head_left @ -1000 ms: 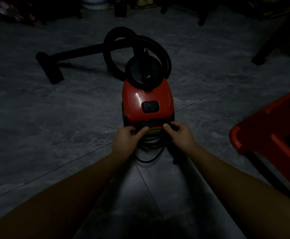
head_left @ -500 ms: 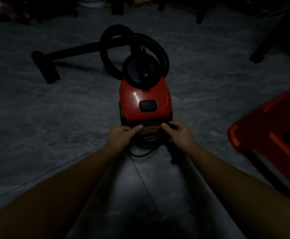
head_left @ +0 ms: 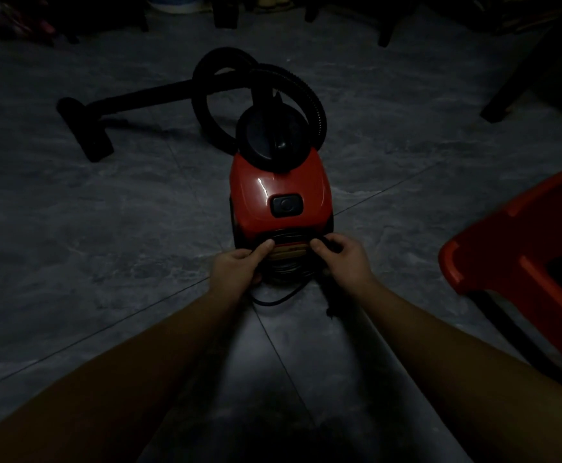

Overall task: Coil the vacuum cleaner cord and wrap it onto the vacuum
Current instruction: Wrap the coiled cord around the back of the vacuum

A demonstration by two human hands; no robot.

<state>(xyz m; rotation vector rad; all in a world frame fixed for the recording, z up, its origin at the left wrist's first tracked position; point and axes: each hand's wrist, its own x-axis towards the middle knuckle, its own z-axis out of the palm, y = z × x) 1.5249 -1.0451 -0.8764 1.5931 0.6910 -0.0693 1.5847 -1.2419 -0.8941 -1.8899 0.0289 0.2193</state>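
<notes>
A red canister vacuum [head_left: 266, 192] stands on the dark tiled floor in the middle of the head view. Its black cord [head_left: 286, 270] is coiled in several loops against the vacuum's near end, and one loop trails onto the floor. My left hand [head_left: 236, 265] grips the coil's left side with the thumb laid over it. My right hand [head_left: 343, 259] pinches the coil's right side. The plug end seems to hang below my right wrist, too dark to be sure.
The vacuum's black hose [head_left: 286, 81] loops behind it, and the wand with its floor nozzle [head_left: 89, 132] lies to the far left. A red plastic chair [head_left: 520, 248] stands close on the right. Dark furniture legs [head_left: 503, 101] line the back.
The trailing loop of cord on the floor has grown shorter as the coil is drawn up against the vacuum. Both hands stay at the coil's sides.
</notes>
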